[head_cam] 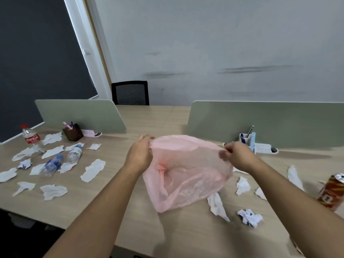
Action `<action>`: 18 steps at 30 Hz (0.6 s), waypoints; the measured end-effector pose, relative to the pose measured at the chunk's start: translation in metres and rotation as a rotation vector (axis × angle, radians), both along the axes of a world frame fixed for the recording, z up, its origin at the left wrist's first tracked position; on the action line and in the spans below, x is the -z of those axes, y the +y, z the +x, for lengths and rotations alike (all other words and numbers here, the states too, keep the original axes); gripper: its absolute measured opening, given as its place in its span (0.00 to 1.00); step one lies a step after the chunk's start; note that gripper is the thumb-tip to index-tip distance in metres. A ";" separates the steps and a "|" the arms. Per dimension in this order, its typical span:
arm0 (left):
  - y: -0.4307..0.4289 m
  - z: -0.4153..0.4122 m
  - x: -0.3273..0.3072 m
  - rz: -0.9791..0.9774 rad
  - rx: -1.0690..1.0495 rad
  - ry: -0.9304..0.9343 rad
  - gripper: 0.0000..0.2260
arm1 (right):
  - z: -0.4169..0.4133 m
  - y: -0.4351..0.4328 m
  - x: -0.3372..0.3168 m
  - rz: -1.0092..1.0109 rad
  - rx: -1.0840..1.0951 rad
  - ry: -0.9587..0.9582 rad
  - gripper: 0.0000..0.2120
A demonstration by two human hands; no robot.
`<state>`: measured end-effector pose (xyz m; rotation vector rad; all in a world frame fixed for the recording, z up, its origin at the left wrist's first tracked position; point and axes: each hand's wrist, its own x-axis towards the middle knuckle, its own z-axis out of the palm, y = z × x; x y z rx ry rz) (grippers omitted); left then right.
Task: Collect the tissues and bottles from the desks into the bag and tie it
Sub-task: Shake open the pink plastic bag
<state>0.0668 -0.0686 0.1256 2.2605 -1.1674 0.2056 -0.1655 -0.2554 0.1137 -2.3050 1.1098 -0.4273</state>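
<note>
1. Pink bag sits mid-desk, thin and see-through, mouth stretched wide between both hands. I use it as the reference for everything below.
2. Left hand is on the bag's left rim, fingers curled closed on the plastic edge. The fingertips are hidden behind the film.
3. Right hand is on the bag's right rim, pinched closed on the edge. Motion blur makes the exact finger grip hard to read.
4. Bag contents: can't tell. Only folds and a darker red crease show through.
5. Left of bag: many torn tissues scattered flat, and two clear bottles with blue caps lying down among them.
6. Far left of bag: Coca-Cola bottle, upright, blurred.
7. Right of bag: more tissues, one partly hidden under the bag's lower right edge, and a crumpled wad nearer the desk edge.
8. Far right of bag: orange can, tilted, blurred, label unreadable.
9. Behind bag: green divider panels. Dark pen cup back-left, white pen holder back-right, partly blocked by the right hand.
</note>
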 end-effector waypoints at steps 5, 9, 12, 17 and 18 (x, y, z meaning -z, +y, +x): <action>0.021 0.000 0.011 -0.065 -0.116 -0.014 0.21 | 0.016 0.015 -0.013 0.588 -0.180 -0.496 0.16; 0.048 0.009 0.025 0.186 -0.264 -0.014 0.27 | 0.020 0.015 -0.005 1.118 -0.001 -0.613 0.13; 0.063 0.008 0.039 0.344 -0.267 0.055 0.28 | 0.017 0.012 0.012 1.190 0.057 -0.443 0.11; 0.044 -0.045 0.054 0.091 0.017 -0.365 0.30 | 0.029 0.017 0.013 1.197 -0.002 -0.466 0.14; 0.032 -0.060 0.057 0.042 0.121 -0.436 0.28 | 0.035 0.021 0.008 1.184 -0.037 -0.478 0.15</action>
